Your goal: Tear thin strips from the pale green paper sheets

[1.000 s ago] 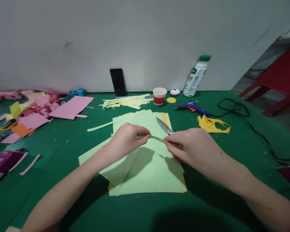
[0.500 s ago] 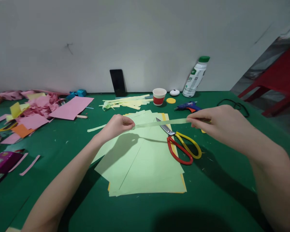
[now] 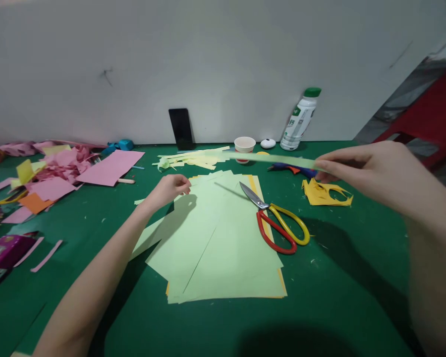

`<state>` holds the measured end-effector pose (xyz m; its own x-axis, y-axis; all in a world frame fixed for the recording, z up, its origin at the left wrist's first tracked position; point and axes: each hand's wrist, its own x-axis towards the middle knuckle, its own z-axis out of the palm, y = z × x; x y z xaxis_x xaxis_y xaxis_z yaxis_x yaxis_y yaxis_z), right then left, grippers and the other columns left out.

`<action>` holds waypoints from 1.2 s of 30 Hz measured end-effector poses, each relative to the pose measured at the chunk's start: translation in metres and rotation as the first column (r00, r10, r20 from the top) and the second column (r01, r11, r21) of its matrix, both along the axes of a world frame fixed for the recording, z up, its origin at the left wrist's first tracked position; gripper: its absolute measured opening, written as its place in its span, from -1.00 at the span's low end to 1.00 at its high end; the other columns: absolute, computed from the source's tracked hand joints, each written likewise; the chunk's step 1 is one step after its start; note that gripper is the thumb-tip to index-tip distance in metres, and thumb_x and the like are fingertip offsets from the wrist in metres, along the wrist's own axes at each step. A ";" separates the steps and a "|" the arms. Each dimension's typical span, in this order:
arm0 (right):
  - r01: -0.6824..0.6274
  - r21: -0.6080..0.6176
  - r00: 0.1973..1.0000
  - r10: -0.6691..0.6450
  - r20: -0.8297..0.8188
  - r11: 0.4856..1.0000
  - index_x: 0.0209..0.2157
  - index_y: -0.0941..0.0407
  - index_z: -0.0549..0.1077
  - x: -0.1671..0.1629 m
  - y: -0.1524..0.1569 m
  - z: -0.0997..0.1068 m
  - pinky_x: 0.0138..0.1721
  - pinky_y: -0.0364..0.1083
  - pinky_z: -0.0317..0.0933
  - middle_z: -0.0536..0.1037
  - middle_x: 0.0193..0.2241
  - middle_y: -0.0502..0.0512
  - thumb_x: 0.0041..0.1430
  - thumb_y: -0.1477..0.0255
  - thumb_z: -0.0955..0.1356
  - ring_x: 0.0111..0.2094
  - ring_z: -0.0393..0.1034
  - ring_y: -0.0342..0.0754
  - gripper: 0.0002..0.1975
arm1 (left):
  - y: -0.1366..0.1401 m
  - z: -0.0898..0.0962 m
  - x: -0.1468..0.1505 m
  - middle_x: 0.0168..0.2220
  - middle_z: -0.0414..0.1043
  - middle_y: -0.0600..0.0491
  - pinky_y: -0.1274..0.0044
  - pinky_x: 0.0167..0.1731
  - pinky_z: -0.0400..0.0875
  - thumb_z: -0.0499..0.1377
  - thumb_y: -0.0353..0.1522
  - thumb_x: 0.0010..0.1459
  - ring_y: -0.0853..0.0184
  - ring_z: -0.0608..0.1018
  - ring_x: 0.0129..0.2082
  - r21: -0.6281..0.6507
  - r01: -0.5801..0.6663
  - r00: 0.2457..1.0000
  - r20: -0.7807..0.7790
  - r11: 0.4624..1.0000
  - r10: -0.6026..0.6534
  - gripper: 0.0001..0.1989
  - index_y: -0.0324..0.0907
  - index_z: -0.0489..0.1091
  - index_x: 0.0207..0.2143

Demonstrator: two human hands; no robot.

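Presently, green strip [image 3: 278, 158] is pinched by right hand [image 3: 375, 168] toward right edge of tabletop [image 3: 193, 329]; left hand [image 3: 169, 188] curled, grip closure and contents unclear.

Paper sheets [image 3: 223, 253] lie in the middle of the surface [image 3: 342, 307], with scissors [image 3: 263, 205] partly on their right side. A paper strip [image 3: 278, 158] is in the right hand [image 3: 360, 164], in front of the cup [image 3: 244, 144]. Loose strips [image 3: 198, 158] lie behind the sheets. Scraps [image 3: 70, 161] lie far left.
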<state>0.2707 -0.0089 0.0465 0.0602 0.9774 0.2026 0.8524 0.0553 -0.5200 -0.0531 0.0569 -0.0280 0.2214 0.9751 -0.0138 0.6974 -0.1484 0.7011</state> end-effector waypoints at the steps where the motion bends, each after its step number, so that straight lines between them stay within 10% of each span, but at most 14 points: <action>1: -0.027 -0.038 0.986 0.021 -0.163 0.999 -0.47 0.19 0.44 -0.006 0.002 -0.003 -0.44 -0.13 0.16 0.49 -0.58 0.09 0.06 0.35 0.28 -0.49 0.35 -0.12 -0.79 | 0.000 -0.002 0.003 -0.53 0.40 0.06 0.61 -0.55 0.19 0.07 -0.32 -0.01 0.41 0.38 -0.56 -0.023 0.012 1.000 0.021 1.000 -0.012 -0.83 -0.25 0.35 -0.49; 3: -0.253 -0.162 0.854 0.141 -0.501 0.954 -0.42 0.17 0.36 -0.024 0.008 -0.016 -0.37 -0.11 0.22 0.46 -0.59 0.04 0.13 0.33 0.21 -0.52 0.34 -0.15 -0.79 | -0.005 -0.006 0.013 -0.56 0.34 0.11 0.64 -0.61 0.10 0.05 -0.32 0.02 0.46 0.30 -0.61 -0.079 0.067 0.996 0.068 0.995 -0.062 -0.83 -0.25 0.33 -0.45; 6: -0.386 -0.255 0.805 0.188 -0.563 0.887 -0.47 0.18 0.35 -0.055 0.015 -0.043 -0.44 -0.13 0.21 0.48 -0.53 0.05 0.11 0.36 0.21 -0.53 0.31 -0.17 -0.79 | -0.018 -0.011 0.036 -0.62 0.26 0.17 0.65 -0.66 0.03 0.01 -0.34 0.06 0.51 0.22 -0.68 -0.219 0.249 0.962 0.172 0.943 -0.214 -0.82 -0.23 0.36 -0.38; 10: -0.458 -0.279 0.776 0.226 -0.589 0.844 -0.44 0.21 0.44 -0.078 0.015 -0.072 -0.42 -0.16 0.14 0.45 -0.47 0.03 0.03 0.34 0.26 -0.45 0.28 -0.18 -0.77 | -0.039 -0.016 0.062 -0.64 0.32 0.15 0.65 -0.71 0.11 0.10 -0.31 0.04 0.51 0.26 -0.74 -0.455 0.574 0.817 0.370 0.681 -0.442 -0.78 -0.23 0.41 -0.29; 13: -0.519 -0.296 0.750 0.261 -0.607 0.802 -0.40 0.21 0.45 -0.081 0.012 -0.081 -0.48 -0.18 0.12 0.39 -0.55 -0.03 0.02 0.27 0.26 -0.54 0.23 -0.21 -0.72 | -0.051 -0.022 0.075 -0.47 0.45 -0.03 0.58 -0.64 0.27 0.11 -0.21 0.06 0.42 0.43 -0.64 -0.503 0.692 0.715 0.579 0.518 -0.393 -0.69 -0.28 0.38 -0.26; 20: -0.595 -0.340 0.774 0.406 -0.486 0.728 -0.42 0.18 0.39 -0.081 0.013 -0.078 -0.48 -0.19 0.14 0.35 -0.61 -0.07 0.10 0.25 0.19 -0.61 0.20 -0.24 -0.70 | -0.068 -0.048 0.086 -0.56 0.32 0.02 0.54 -0.46 0.29 0.03 -0.21 0.15 0.41 0.43 -0.51 -0.424 0.641 0.605 0.792 0.640 -0.082 -0.67 -0.32 0.37 -0.27; 29: -0.257 -0.400 0.934 0.333 0.132 0.880 -0.32 0.24 0.35 -0.035 -0.007 -0.076 -0.47 -0.11 0.01 0.36 -0.43 0.18 0.02 0.53 0.23 -0.41 0.27 0.01 -0.84 | -0.061 -0.054 0.080 -0.69 0.11 0.20 0.64 -0.68 0.08 0.13 -0.29 0.10 0.59 0.16 -0.73 -0.459 0.552 0.592 0.803 0.696 0.060 -0.78 -0.31 0.41 -0.33; 36: -0.121 -0.468 0.962 0.220 0.163 0.875 -0.03 0.25 0.21 -0.029 -0.011 -0.105 -0.54 -0.16 0.02 0.35 -0.30 0.23 -0.20 0.61 0.30 -0.41 0.30 -0.03 -0.42 | -0.060 -0.054 0.081 -0.77 0.14 0.24 0.62 -0.66 0.17 0.26 -0.31 -0.06 0.56 0.22 -0.75 -0.455 0.530 0.587 0.806 0.716 0.078 -0.77 -0.28 0.33 -0.43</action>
